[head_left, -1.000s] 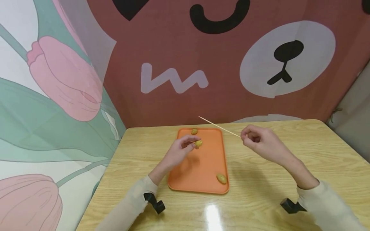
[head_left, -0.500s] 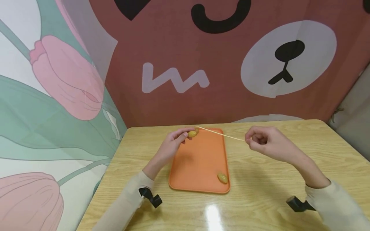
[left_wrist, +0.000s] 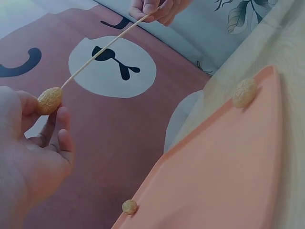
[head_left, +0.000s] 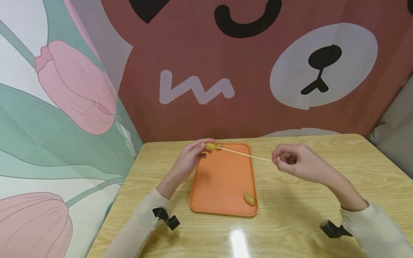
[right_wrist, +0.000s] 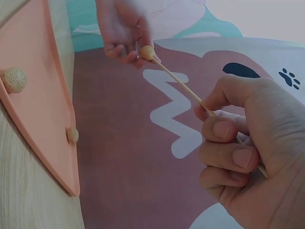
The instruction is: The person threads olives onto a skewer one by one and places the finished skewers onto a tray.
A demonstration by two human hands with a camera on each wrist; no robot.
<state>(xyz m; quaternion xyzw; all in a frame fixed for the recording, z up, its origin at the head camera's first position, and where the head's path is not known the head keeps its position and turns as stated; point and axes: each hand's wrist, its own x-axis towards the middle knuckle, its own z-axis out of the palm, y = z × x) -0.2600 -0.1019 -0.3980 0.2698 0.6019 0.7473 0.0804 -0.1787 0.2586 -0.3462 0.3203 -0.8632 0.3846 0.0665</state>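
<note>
My left hand pinches a yellow-brown oval piece between thumb and fingers, above the far left of the orange tray. A thin wooden skewer is held in my right hand, its rear part lying under the curled fingers in the right wrist view. The skewer's far tip meets the end of the held piece; how deep it sits cannot be told. Two similar pieces lie on the tray, one at the far edge, one in the near right corner.
The tray lies on a light wooden table. Behind the table hangs a reddish-brown cloth with a bear print, and a floral cloth hangs at the left. A black wrist mount sits on each sleeve.
My left hand has moved up and left with its piece. My right hand has shifted slightly right, and the skewer's tip has come down from above the tray to the held piece.
</note>
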